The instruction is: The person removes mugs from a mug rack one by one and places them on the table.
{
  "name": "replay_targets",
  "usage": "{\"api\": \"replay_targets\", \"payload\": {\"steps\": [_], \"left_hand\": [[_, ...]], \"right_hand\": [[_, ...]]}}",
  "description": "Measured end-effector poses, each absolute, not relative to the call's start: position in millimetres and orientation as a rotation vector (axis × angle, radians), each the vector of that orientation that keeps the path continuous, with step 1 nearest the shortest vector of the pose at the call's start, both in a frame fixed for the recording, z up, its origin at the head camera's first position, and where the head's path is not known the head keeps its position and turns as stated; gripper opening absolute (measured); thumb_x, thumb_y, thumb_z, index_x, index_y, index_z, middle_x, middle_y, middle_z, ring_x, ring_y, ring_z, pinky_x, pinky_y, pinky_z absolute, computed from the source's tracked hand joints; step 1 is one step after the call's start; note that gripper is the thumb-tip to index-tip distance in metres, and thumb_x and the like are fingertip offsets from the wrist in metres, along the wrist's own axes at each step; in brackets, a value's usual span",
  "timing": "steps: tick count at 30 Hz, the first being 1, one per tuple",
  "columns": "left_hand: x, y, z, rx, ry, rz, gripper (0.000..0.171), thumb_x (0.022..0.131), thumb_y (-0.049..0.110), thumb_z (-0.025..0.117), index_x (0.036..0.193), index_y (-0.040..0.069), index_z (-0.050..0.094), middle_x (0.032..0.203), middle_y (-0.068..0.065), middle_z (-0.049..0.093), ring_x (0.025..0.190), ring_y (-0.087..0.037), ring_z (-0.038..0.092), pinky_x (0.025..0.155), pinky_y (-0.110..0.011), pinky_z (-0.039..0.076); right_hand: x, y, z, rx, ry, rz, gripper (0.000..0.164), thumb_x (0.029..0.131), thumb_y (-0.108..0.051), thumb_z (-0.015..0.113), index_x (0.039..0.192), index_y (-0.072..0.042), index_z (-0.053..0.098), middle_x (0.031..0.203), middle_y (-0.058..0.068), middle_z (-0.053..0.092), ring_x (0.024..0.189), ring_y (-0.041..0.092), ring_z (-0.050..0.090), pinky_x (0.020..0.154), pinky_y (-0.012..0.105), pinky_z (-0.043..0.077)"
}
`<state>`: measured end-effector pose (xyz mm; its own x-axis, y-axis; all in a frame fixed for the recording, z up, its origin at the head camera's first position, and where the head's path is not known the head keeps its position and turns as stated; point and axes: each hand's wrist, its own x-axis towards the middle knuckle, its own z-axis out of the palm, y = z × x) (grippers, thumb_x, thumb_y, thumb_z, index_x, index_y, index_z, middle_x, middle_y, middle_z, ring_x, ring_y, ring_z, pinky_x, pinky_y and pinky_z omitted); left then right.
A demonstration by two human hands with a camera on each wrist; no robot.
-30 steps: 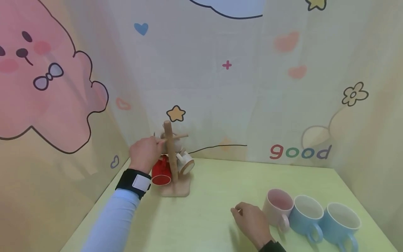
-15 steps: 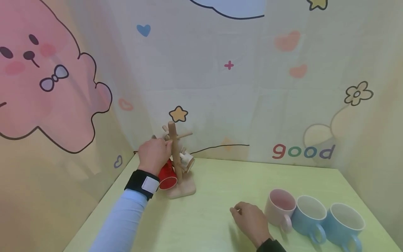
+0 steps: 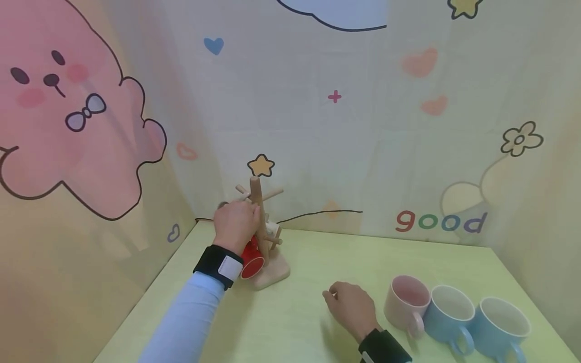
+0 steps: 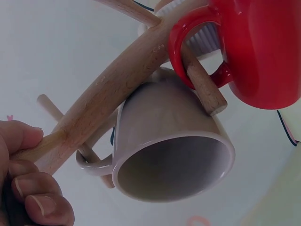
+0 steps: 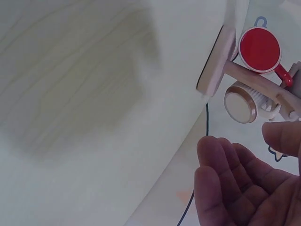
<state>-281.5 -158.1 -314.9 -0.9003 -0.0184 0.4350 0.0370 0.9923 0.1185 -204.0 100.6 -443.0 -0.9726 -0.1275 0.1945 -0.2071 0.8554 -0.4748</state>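
Observation:
A wooden mug tree (image 3: 256, 189) stands at the back left of the table. My left hand (image 3: 236, 227) pinches one of its upper pegs (image 4: 40, 148) between thumb and curled fingers. On a lower peg hangs a red mug (image 4: 263, 52) by its handle, partly behind my left wrist in the head view. A pale mug (image 4: 174, 110) hangs mouth-down beside the post in the left wrist view. Behind the post, a ribbed white mug with a brown base (image 5: 242, 103) shows on another peg. My right hand (image 3: 351, 307) hovers over the table, loosely curled, holding nothing.
To the right of my right hand, a pink mug (image 3: 401, 307), a blue mug (image 3: 445, 320) and a second blue mug (image 3: 495, 327) stand upright in a row. A printed curtain (image 3: 295, 111) borders the table (image 3: 313, 262) at the back and sides.
The mug tree has turned under my left hand, its base now angled and slightly farther right. Along with it, the red mug has swung right. My right hand has barely shifted.

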Motion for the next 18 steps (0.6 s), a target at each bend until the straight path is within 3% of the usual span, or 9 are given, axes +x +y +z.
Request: {"api": "replay_targets", "payload": {"steps": [6,9,13,15,18], "left_hand": [[-284,-154,-319,-0.020,-2.669,-0.180,0.046,0.102,0.037,0.051,0.067,0.013,0.069,0.052,-0.001,0.052,0.056,-0.020,0.055,0.047,-0.030,0.044],[-284,-154,-320,-0.031,-2.663,-0.212,0.044,0.101,0.038,0.053,0.070,0.013,0.071,0.053,0.000,0.053,0.057,-0.020,0.055,0.047,-0.029,0.045],[-282,-159,-320,-0.052,-2.682,-0.270,0.042,0.099,0.048,0.056,0.087,0.012,0.074,0.055,-0.001,0.054,0.059,-0.021,0.055,0.047,-0.030,0.045],[-282,-165,-321,-0.038,-2.696,-0.307,0.048,0.097,0.055,0.054,0.101,0.012,0.075,0.059,-0.002,0.056,0.062,-0.023,0.057,0.047,-0.032,0.047],[-283,-176,-321,0.001,-2.706,-0.383,0.062,0.098,0.063,0.042,0.112,0.010,0.071,0.069,-0.008,0.063,0.071,-0.028,0.061,0.055,-0.038,0.052]], "right_hand": [[-202,100,-443,0.262,-2.874,0.786,0.019,0.091,-0.026,0.066,0.092,-0.008,0.073,0.074,-0.002,0.066,0.062,0.012,0.057,0.051,0.032,0.046],[-201,103,-445,0.249,-2.870,0.795,0.019,0.091,-0.026,0.066,0.092,-0.008,0.073,0.075,-0.002,0.067,0.063,0.012,0.057,0.052,0.032,0.046],[-199,107,-447,0.249,-2.850,0.815,0.019,0.091,-0.026,0.067,0.092,-0.009,0.074,0.077,-0.001,0.068,0.064,0.012,0.058,0.052,0.032,0.046],[-197,109,-447,0.254,-2.842,0.819,0.019,0.091,-0.026,0.067,0.092,-0.009,0.074,0.078,-0.001,0.069,0.065,0.012,0.059,0.052,0.033,0.047],[-193,113,-447,0.255,-2.830,0.813,0.019,0.090,-0.026,0.067,0.094,-0.008,0.074,0.081,0.001,0.070,0.068,0.015,0.062,0.055,0.035,0.048]]}}
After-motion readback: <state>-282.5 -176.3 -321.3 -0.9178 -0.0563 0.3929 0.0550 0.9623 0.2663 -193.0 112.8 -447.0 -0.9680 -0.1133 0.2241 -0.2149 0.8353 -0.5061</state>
